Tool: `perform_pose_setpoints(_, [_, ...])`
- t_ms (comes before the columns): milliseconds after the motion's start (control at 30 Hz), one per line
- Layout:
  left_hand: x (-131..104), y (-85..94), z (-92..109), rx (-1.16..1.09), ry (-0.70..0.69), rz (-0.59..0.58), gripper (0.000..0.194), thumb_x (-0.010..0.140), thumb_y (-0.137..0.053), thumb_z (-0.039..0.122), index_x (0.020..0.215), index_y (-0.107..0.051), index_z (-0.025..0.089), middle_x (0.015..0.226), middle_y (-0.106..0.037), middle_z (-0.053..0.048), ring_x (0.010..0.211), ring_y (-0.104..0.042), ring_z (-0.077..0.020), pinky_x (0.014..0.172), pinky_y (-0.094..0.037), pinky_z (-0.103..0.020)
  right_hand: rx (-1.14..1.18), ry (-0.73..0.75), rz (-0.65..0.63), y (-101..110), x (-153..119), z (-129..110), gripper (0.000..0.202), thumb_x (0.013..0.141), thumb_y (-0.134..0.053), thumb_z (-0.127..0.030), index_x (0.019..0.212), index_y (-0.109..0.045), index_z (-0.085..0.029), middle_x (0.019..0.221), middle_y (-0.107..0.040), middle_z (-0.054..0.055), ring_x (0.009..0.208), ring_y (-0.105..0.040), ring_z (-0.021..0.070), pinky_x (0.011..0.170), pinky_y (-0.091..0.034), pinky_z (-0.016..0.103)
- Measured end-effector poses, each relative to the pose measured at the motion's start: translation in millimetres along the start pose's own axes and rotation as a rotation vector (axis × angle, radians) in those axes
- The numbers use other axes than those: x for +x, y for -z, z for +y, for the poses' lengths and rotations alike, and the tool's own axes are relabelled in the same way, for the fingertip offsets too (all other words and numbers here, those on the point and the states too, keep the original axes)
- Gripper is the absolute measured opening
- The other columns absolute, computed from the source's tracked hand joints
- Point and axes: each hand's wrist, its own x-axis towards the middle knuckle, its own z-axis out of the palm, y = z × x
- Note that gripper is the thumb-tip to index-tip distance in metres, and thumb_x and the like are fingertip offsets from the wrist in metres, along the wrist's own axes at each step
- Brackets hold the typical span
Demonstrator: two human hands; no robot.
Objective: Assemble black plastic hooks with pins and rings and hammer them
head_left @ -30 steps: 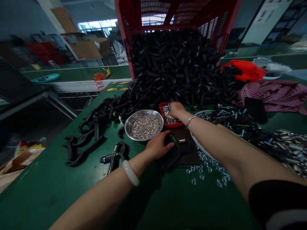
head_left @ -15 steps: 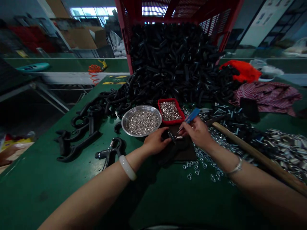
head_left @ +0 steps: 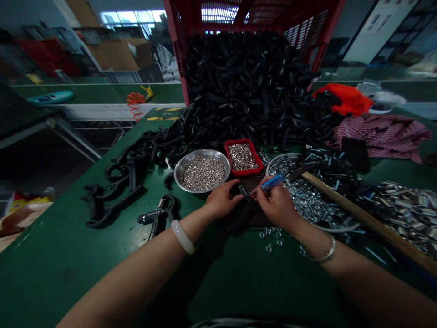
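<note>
My left hand point(head_left: 220, 200) is closed on a dark hand-grip frame point(head_left: 241, 216), holding it low over the bench. A small shiny metal piece point(head_left: 243, 191) shows at the top of this frame. My right hand point(head_left: 278, 205) grips a blue-handled screwdriver point(head_left: 273, 182) with its thin shaft pointing left. Its tip meets the frame beside the metal piece; the exact contact is too small and dark to make out. On my left lies another black hand grip point(head_left: 159, 214) with a coil spring and a knob.
Behind my hands stand a metal bowl point(head_left: 177, 175) of small parts and a red tray point(head_left: 260, 169) of pins. Black parts point(head_left: 252, 91) spill from a red crate point(head_left: 175, 54). To the right lie a hammer with a wooden handle point(head_left: 341, 198) and loose metal pieces point(head_left: 413, 209).
My right hand has shifted left and slightly down, bringing the screwdriver lower and flatter against the frame. The coil spring seen there earlier is now hidden. My left hand has hardly moved.
</note>
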Motion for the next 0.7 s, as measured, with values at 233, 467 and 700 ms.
perform_pose_setpoints(233, [1,-1.3,-2,-0.013,-0.031,0.006,0.052,0.078,-0.053,0.036,0.127,-0.044,0.02,0.105,-0.062,-0.006,0.076,-0.059,-0.0147,0.075,-0.047,-0.03,0.521,-0.349,-0.176,-7,3,-6,0.036,0.071,-0.058,-0.04,0.089,-0.032,-0.023,0.066,-0.061,-0.003,0.059,-0.065,0.0151,0.057,-0.055,0.031])
perform_pose_setpoints(467, [1,-1.7,-3,-0.029,0.0,0.01,0.054,0.078,-0.053,0.036,0.128,-0.043,0.021,0.101,-0.063,-0.006,0.075,-0.059,-0.0153,0.073,-0.047,-0.03,0.365,-0.271,-0.103,3,2,-4,0.04,0.07,-0.059,-0.044,0.09,-0.034,-0.022,0.069,-0.061,-0.001,0.058,-0.065,0.0172,0.049,-0.054,0.03])
perform_pose_setpoints(700, [-6,-1.1,4,0.068,0.004,0.042,0.055,0.079,-0.053,0.037,0.129,-0.042,0.019,0.116,-0.058,-0.009,0.096,-0.058,-0.02,0.087,-0.044,-0.033,0.116,-0.111,0.098,22,42,4,0.031,0.075,-0.053,-0.04,0.094,-0.039,-0.02,0.076,-0.062,0.004,0.064,-0.064,0.0192,0.054,-0.053,0.032])
